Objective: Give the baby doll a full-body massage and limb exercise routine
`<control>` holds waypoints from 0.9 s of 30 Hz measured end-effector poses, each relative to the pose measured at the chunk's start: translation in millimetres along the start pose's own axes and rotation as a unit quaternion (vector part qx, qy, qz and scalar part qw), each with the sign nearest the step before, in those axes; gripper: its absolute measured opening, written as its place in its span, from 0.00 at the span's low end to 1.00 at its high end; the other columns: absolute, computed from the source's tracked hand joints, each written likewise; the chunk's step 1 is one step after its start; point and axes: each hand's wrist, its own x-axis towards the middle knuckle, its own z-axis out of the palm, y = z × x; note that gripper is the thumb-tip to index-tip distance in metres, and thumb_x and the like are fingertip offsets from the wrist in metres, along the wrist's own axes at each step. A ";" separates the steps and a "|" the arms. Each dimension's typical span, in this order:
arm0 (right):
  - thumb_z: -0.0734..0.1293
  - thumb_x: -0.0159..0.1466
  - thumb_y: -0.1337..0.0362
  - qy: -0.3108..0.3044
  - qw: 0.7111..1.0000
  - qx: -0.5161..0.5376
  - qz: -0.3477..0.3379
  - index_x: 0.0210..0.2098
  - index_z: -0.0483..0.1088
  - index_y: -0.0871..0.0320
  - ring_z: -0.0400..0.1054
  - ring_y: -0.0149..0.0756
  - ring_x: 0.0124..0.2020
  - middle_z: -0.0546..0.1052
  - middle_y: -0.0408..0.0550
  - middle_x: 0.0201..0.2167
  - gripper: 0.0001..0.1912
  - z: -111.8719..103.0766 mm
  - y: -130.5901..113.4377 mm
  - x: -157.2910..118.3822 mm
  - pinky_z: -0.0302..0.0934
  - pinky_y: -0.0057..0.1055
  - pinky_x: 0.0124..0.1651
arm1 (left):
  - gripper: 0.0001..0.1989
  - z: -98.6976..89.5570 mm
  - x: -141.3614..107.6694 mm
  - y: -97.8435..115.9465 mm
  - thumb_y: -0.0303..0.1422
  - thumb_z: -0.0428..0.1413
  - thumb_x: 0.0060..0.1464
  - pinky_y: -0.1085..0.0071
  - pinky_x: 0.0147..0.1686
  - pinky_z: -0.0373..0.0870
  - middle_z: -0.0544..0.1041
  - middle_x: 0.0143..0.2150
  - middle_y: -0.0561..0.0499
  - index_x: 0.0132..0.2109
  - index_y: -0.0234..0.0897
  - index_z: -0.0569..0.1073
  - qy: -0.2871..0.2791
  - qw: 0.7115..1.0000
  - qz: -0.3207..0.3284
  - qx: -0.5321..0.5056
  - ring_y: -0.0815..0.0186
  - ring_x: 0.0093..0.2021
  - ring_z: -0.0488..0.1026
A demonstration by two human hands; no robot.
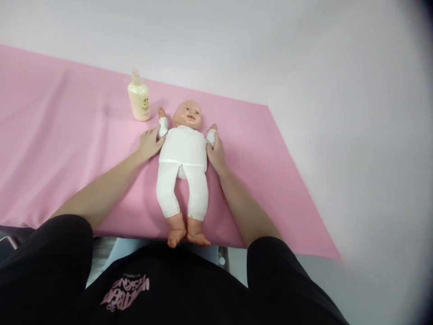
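Note:
A baby doll [183, 146] in a white cloth body lies on its back, its bald head away from me and its feet over the near edge. My left hand [150, 143] is at the doll's arm on the left, thumb by the torso and fingers curled outside the arm. On the other side, my right hand [217, 154] wraps around the doll's other arm, the thumb on the inner side. Both of the doll's small hands point up past my fingers. Beyond my left hand stands an upright pump bottle [139, 100] of pale yellow liquid.
A pink sheet [257, 180] covers the table beneath the doll, with creases on the left. A pale wall [230, 40] rises behind it. At lower left lies a dark device [7, 248], partly cut off. Something light blue [126, 248] shows below the table edge.

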 end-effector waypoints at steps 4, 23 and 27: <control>0.59 0.71 0.38 -0.006 1.000 0.011 0.012 0.75 0.52 0.55 0.59 0.56 0.74 0.66 0.63 0.71 0.42 -1.8 -2.0 0.1 0.52 0.66 0.76 | 0.34 -0.6 0.0 0.6 0.45 0.50 0.67 0.39 0.67 0.61 0.76 0.64 0.34 0.74 0.34 0.65 -0.010 1.000 -0.008 0.011 0.39 0.64 0.70; 0.67 0.66 0.50 0.005 0.997 0.073 0.008 0.66 0.54 0.53 0.68 0.51 0.65 0.68 0.63 0.67 0.34 -10.9 -25.5 -6.2 0.64 0.56 0.70 | 0.26 -10.2 -4.5 11.2 0.40 0.56 0.61 0.40 0.68 0.62 0.73 0.66 0.38 0.65 0.40 0.71 0.056 0.997 0.033 -0.034 0.41 0.66 0.69; 0.66 0.66 0.51 0.003 0.998 0.060 0.010 0.65 0.59 0.53 0.66 0.53 0.68 0.70 0.61 0.67 0.31 -9.2 -20.9 -4.2 0.59 0.59 0.73 | 0.28 -4.8 -2.3 3.0 0.46 0.53 0.64 0.38 0.68 0.61 0.74 0.68 0.39 0.67 0.41 0.72 0.046 0.998 0.020 -0.031 0.41 0.66 0.69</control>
